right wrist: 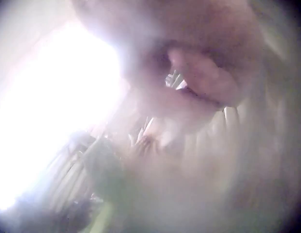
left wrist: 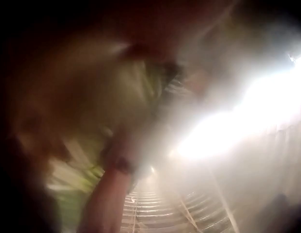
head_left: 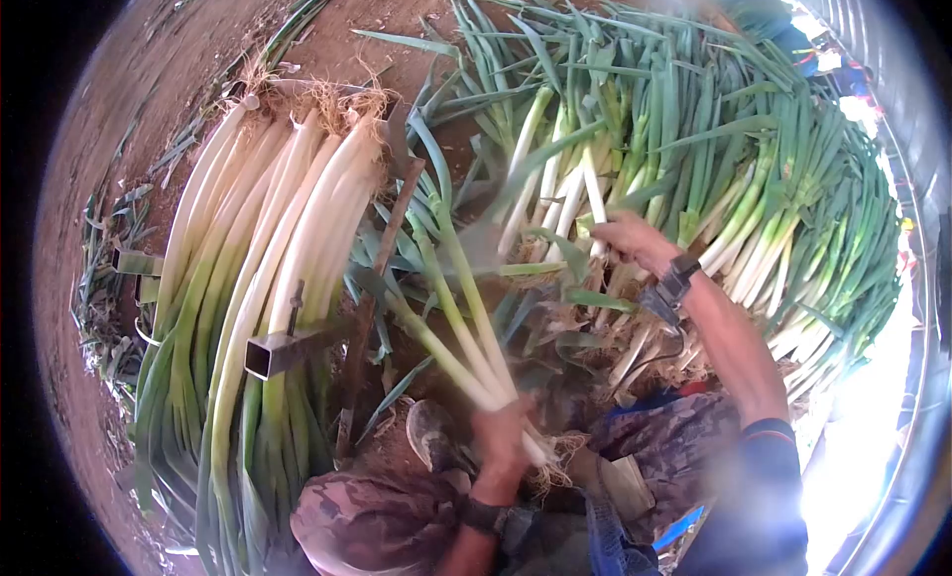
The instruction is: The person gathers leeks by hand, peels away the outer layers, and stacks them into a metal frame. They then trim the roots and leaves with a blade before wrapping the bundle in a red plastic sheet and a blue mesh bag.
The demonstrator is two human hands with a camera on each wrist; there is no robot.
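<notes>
In the head view my left hand (head_left: 501, 432) grips a few long green onions (head_left: 481, 353) by their white ends, roots hanging below the fist and leaves pointing up and left. My right hand (head_left: 635, 241) reaches into the big pile and pinches the white stalk of another green onion (head_left: 593, 184) near its root end. Curled fingers (right wrist: 204, 77) of this hand fill the top of the hazy right wrist view. Heavy blur covers the left wrist view, where a forearm (left wrist: 109, 199) shows.
A thick bundle of green onions (head_left: 288, 209) lies at left, roots up, across a metal frame with a square tube end (head_left: 266, 358). A large pile of green onions (head_left: 783, 179) spreads along the right. Bare soil (head_left: 188, 51) shows beyond, and camouflage-clad knees (head_left: 367, 517) are close below.
</notes>
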